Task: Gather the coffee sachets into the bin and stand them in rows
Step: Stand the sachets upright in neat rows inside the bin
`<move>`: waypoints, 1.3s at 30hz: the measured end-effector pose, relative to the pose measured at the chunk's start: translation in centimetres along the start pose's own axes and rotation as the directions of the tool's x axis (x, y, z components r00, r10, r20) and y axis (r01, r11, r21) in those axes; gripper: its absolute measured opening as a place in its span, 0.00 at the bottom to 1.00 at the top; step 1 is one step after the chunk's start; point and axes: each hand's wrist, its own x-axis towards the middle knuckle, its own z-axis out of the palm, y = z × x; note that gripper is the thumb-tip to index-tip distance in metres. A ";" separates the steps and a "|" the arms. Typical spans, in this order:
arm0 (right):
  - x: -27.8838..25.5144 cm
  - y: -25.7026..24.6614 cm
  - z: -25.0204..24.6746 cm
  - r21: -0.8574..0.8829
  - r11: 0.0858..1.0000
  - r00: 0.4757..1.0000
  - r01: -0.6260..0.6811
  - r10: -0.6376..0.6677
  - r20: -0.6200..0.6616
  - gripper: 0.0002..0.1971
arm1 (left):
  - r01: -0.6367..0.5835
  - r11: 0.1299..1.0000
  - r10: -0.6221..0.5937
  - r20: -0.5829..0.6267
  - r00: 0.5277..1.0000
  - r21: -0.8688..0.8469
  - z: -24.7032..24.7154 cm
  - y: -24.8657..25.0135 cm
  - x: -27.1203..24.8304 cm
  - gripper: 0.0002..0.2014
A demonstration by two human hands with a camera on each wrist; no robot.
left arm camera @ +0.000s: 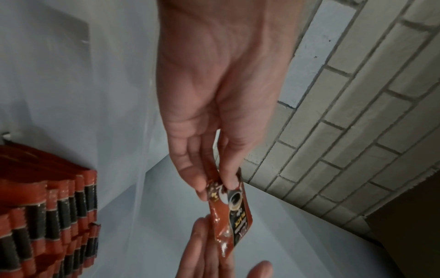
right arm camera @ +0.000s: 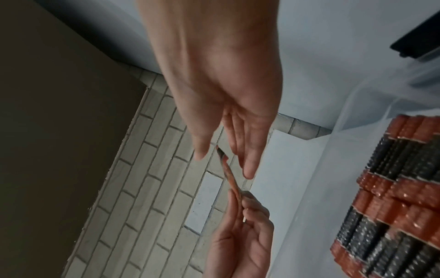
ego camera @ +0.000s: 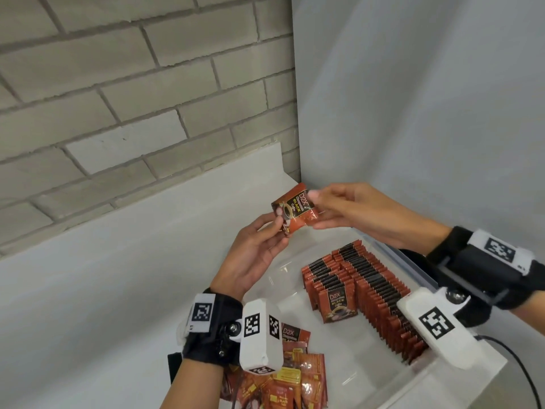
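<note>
One red-brown coffee sachet (ego camera: 295, 208) is held up over the far end of the clear bin (ego camera: 411, 268). My left hand (ego camera: 280, 227) pinches its lower corner between thumb and fingers (left arm camera: 232, 180). My right hand (ego camera: 315, 211) reaches in from the right, its thumb and straight fingers (right arm camera: 247, 169) either side of the sachet's (right arm camera: 229, 175) other end. The right wrist view shows a small gap there. Two rows of standing sachets (ego camera: 371, 290) fill the bin's right side. A loose pile of sachets (ego camera: 292, 379) lies below my left wrist.
A grey brick wall (ego camera: 118, 98) rises behind the white counter (ego camera: 103, 276), and a plain white wall (ego camera: 427, 98) closes the right side. A black cable (ego camera: 519, 367) runs off the counter's near right corner. The bin's left half (ego camera: 283, 276) holds no sachets.
</note>
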 end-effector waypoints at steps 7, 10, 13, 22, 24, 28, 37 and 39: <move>0.4 0.6 -0.1 0.047 0.998 0.995 -0.038 0.042 -0.090 0.05 | -0.034 0.997 0.034 0.003 0.999 0.070 0.2 -0.2 0.0 0.06; 0.4 0.8 -0.8 -0.012 0.997 0.995 -0.076 0.075 -0.062 0.07 | -0.034 0.992 0.035 -0.002 0.999 0.121 0.2 -0.4 0.1 0.05; 0.0 0.3 -2.1 -0.143 0.986 0.995 -0.083 0.091 0.050 0.08 | -0.025 0.985 0.023 0.011 1.000 0.169 0.2 -0.1 -0.2 0.10; -1.0 0.8 -0.7 -0.853 0.463 0.884 0.241 0.257 0.389 0.09 | 0.186 0.955 -0.142 -0.193 0.971 0.233 3.0 0.7 -3.8 0.12; -1.1 1.5 0.0 -0.893 0.350 0.877 0.283 0.283 0.389 0.09 | 0.246 0.939 -0.191 -0.230 0.954 0.239 3.4 -0.4 -5.4 0.11; -1.3 2.4 1.2 -0.915 0.194 0.874 0.355 0.279 0.398 0.08 | 0.350 0.909 -0.277 -0.300 0.913 0.224 3.7 -3.2 -7.2 0.14; -1.6 3.2 2.4 -0.896 0.008 0.855 0.444 0.295 0.426 0.12 | 0.497 0.868 -0.488 -0.186 0.853 0.002 4.0 -5.2 -5.9 0.24; -1.7 3.3 2.5 -0.891 -0.024 0.861 0.454 0.270 0.432 0.16 | 0.503 0.864 -0.494 -0.170 0.852 0.009 4.0 -5.2 -5.8 0.27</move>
